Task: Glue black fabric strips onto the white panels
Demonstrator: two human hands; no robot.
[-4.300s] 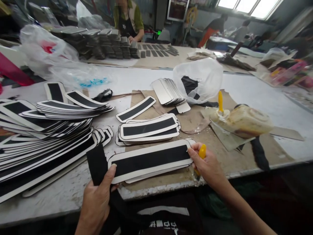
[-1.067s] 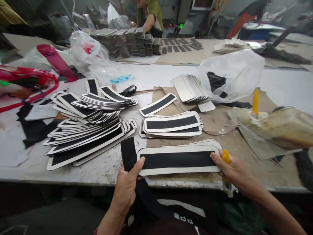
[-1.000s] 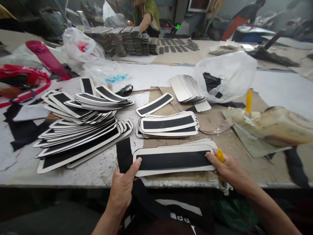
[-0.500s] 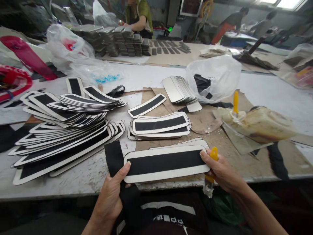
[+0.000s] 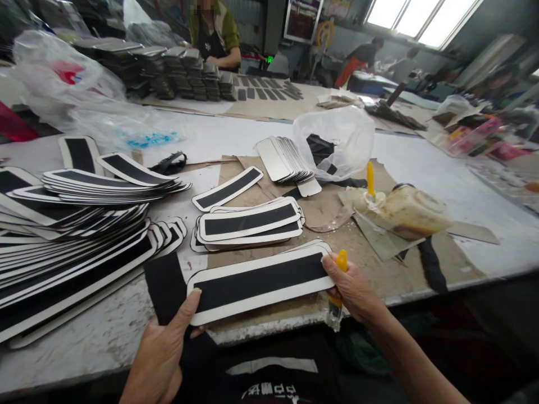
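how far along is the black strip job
Looks done: left pile and middle pile, black strips visible. In hand: one striped panel, between left hand and right hand, which also holds a yellow brush. Apparently left: plain panels near the bag, no black showing.

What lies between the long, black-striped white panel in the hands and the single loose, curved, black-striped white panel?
A small, overlapping pile of black-striped white panels, as the head view shows.

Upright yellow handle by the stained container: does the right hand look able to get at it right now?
Probably not without letting go: the right hand grips a panel and a yellow-handled tool. The upright yellow handle looks near and unblocked.
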